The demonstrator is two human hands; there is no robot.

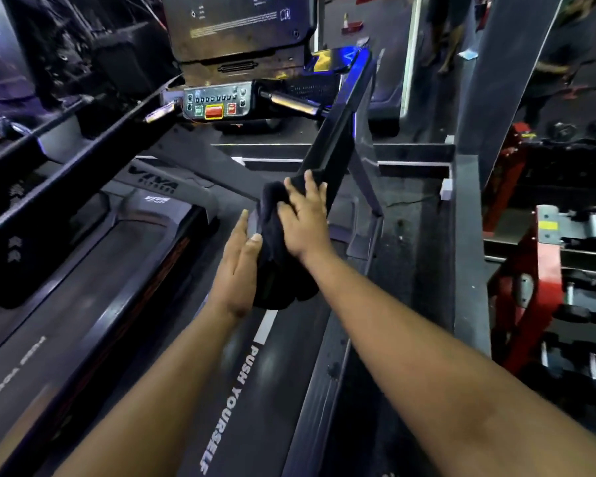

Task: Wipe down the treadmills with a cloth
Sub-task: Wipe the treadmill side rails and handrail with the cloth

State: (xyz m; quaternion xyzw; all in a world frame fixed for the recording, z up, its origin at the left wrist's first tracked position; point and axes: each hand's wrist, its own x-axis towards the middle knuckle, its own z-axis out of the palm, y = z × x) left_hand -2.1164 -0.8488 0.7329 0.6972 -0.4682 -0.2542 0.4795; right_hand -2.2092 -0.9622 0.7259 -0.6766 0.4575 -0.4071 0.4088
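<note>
Left hand (236, 270): fingers straight, together, flat against left side of cloth (279, 263). Cloth: dark, bunched on treadmill (255, 401) upright arm (334, 146), long axis up-down in view. Right hand (303, 222): fingers spread, curled over cloth top.

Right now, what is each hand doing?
Left hand: open, straight fingers flat against the dark cloth.
Right hand: grip closed on the cloth, pressing it to the treadmill upright.
</note>
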